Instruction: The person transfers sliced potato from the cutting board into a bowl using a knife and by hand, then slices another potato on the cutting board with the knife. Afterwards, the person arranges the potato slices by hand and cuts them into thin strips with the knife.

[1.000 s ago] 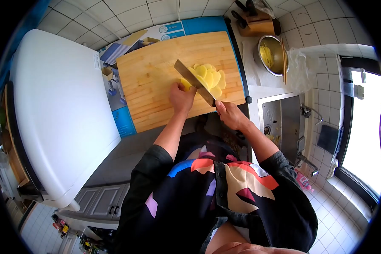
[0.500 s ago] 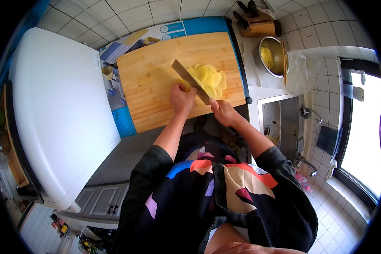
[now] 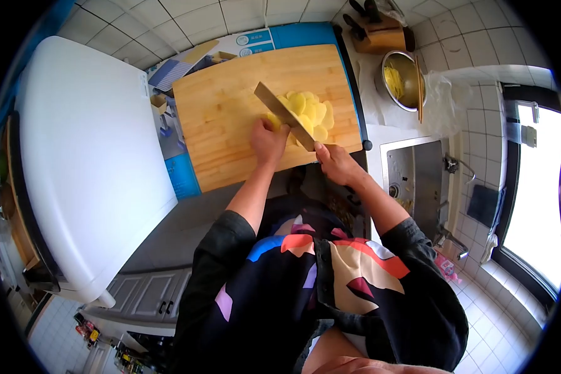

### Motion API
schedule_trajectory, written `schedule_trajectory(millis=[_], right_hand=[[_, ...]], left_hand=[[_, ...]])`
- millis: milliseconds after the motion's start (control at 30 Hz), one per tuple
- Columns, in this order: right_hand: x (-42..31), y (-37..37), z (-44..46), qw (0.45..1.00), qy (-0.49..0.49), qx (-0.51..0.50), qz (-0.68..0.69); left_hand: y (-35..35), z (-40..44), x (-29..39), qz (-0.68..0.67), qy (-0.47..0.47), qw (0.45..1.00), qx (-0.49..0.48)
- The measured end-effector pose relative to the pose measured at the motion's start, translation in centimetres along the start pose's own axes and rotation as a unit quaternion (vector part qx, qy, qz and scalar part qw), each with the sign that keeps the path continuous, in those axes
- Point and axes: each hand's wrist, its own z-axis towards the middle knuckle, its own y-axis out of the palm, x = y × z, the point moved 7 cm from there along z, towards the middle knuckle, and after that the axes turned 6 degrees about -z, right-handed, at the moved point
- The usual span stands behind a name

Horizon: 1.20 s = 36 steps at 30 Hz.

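Note:
On the wooden cutting board (image 3: 221, 146), my left hand (image 3: 268, 142) is closed on a yellow potato piece (image 3: 270, 119), which its fingers partly cover. My right hand (image 3: 336, 163) grips the handle of a cleaver (image 3: 284, 116), whose wide blade slants up and to the left beside the potato piece. The blade is close to the fingertips of my left hand. Right of the blade lies a heap of thin yellow potato slices (image 3: 315, 112), overlapping one another. The blade's lower edge and its contact with the potato cannot be made out.
A metal bowl (image 3: 385, 60) with yellow shreds and chopsticks (image 3: 420, 93) stands at the back right, near a knife block (image 3: 380, 38) and a plastic bag (image 3: 444, 103). The sink (image 3: 430, 181) is at the right. A big white appliance (image 3: 93, 168) fills the left side.
My right hand and the cleaver shifted slightly left, then slightly back to the right. My left hand stays on the potato piece.

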Motion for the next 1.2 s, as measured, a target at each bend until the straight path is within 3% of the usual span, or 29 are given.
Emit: schedule_trajectory(millis=[233, 400, 633, 833, 1000, 1200], right_hand=[[0.2, -0.3, -0.8, 0.999, -0.030, 0.004, 0.029], [0.3, -0.2, -0.8, 0.998, 0.041, -0.048, 0.002], [-0.2, 0.6, 0.2, 0.999, 0.007, -0.045, 0.006], [0.0, 2.3, 1.9, 0.999, 0.030, -0.023, -0.001], [-0.8, 2.2, 2.3, 0.998, -0.035, 0.038, -0.026], [-0.6, 2.2, 2.2, 0.998, -0.018, 0.059, -0.031]], left_hand=[[0.2, 0.2, -0.3, -0.013, -0.010, 1.000, -0.007], [0.1, 0.2, -0.3, -0.012, -0.011, 1.000, -0.008], [0.0, 0.2, 0.1, -0.016, 0.002, 1.000, -0.008], [0.3, 0.3, -0.6, -0.048, 0.012, 0.999, 0.000], [0.1, 0.4, -1.2, -0.071, 0.030, 0.997, -0.002], [0.2, 0.5, -2.7, -0.183, 0.026, 0.979, -0.086]])
